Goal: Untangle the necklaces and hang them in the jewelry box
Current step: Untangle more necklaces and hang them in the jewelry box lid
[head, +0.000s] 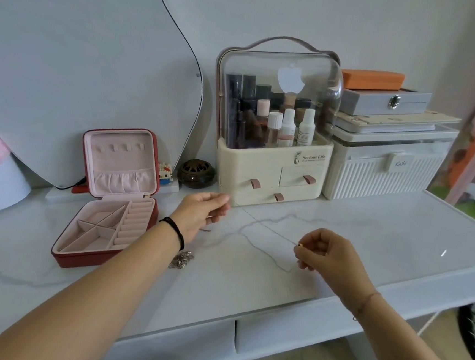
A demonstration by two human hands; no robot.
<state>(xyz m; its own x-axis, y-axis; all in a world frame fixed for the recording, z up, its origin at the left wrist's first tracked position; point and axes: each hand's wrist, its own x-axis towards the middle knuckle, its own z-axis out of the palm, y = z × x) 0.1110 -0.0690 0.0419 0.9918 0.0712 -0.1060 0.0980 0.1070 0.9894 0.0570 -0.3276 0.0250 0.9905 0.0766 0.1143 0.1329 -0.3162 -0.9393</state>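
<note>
A thin necklace chain (264,225) is stretched taut just above the desk (369,234), its ends pinched between the curled fingertips of the left hand (201,214) and the right hand (327,253). A small heap of silver chains (181,258) lies on the desk beside the left wrist. Just left of that heap the red jewelry box (123,155) stands open with its pink lid upright, and a clear-domed makeup case (274,143) sits behind the hands against the wall.

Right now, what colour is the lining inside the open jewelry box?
The lining is pale pink; the head view shows it.
</note>
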